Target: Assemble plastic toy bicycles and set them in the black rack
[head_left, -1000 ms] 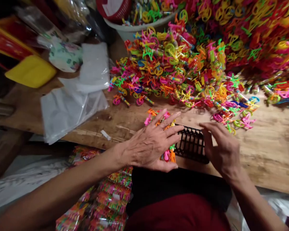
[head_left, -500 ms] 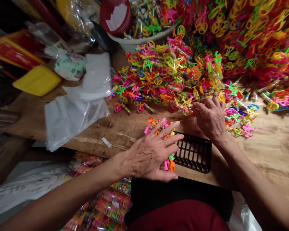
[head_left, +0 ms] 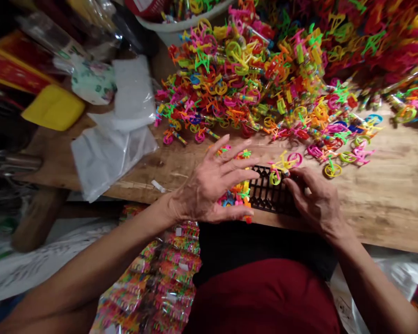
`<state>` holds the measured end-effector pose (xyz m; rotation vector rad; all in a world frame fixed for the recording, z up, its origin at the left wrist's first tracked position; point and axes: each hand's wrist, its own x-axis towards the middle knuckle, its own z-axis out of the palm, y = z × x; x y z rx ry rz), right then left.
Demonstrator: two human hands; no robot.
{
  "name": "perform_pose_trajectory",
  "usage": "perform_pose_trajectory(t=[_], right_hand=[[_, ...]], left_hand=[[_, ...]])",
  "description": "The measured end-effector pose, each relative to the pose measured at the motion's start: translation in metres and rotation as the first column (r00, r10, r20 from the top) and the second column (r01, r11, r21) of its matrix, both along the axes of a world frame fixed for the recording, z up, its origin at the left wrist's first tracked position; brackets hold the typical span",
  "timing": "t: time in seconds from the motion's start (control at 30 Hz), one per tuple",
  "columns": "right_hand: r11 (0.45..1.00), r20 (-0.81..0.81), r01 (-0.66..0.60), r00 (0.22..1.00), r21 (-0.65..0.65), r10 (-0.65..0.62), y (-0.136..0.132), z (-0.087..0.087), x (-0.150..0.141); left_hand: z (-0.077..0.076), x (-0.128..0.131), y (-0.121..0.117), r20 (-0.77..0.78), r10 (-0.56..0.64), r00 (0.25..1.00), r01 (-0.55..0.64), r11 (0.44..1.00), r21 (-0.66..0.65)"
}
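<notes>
My left hand (head_left: 218, 183) lies with fingers spread over the left part of a black slotted rack (head_left: 270, 197), covering small bright plastic toys (head_left: 242, 189) set there. Between the thumb and fingertips of my right hand (head_left: 315, 197) is a toy bicycle (head_left: 283, 163) with a yellow frame, one pink wheel and one lime wheel. It is just above the bare slots of the rack. Behind both hands spreads a heap of similar toy bicycles (head_left: 226, 86), many with striped tubes attached.
Clear plastic bags (head_left: 113, 160) and a yellow pouch (head_left: 54, 107) lie on the wooden table (head_left: 390, 204) to the left. A pale tub (head_left: 181, 28) stands behind the heap. Strips of packed toys (head_left: 174, 278) hang below the front edge.
My right hand has drawn back from the heap to the rack with a toy bicycle in its fingers. My left hand has stayed over the rack. The view has shifted slightly.
</notes>
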<state>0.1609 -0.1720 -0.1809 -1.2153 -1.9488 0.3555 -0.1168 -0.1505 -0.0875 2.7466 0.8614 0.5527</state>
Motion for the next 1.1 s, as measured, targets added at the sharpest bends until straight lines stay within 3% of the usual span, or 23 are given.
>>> perform_pose_trajectory(t=[0.17,0.27,0.4,0.53,0.7,0.8,1.1], right_hand=[[0.997,-0.082,0.063,0.994,-0.037,-0.066,-0.003,0.002,-0.003],[0.994,-0.068,0.095,0.993,-0.047,-0.098,-0.005,0.010,-0.004],[0.985,-0.070,0.158,0.984,-0.065,-0.162,-0.015,0.014,-0.009],[0.976,-0.070,0.204,0.975,-0.075,-0.209,-0.018,0.008,-0.018],[1.000,0.000,-0.003,1.000,0.010,0.003,-0.006,0.003,-0.030],[0.998,-0.043,-0.055,0.997,0.022,0.056,-0.001,0.003,-0.037],[0.974,-0.265,-0.068,0.964,-0.216,0.008,0.021,-0.002,-0.058]], left_hand=[[0.000,0.016,0.012,-0.011,0.302,0.953,-0.302,0.953,-0.035],[-0.010,0.026,0.023,-0.092,0.378,0.921,-0.385,0.920,-0.073],[-0.021,0.032,0.029,-0.195,0.387,0.901,-0.408,0.909,-0.081],[-0.022,0.032,0.028,-0.204,0.385,0.900,-0.407,0.910,-0.077],[-0.020,0.032,0.029,-0.198,0.371,0.907,-0.393,0.916,-0.082],[-0.020,0.032,0.029,-0.208,0.363,0.908,-0.386,0.919,-0.083],[-0.023,0.034,0.030,-0.208,0.375,0.903,-0.397,0.915,-0.075]])
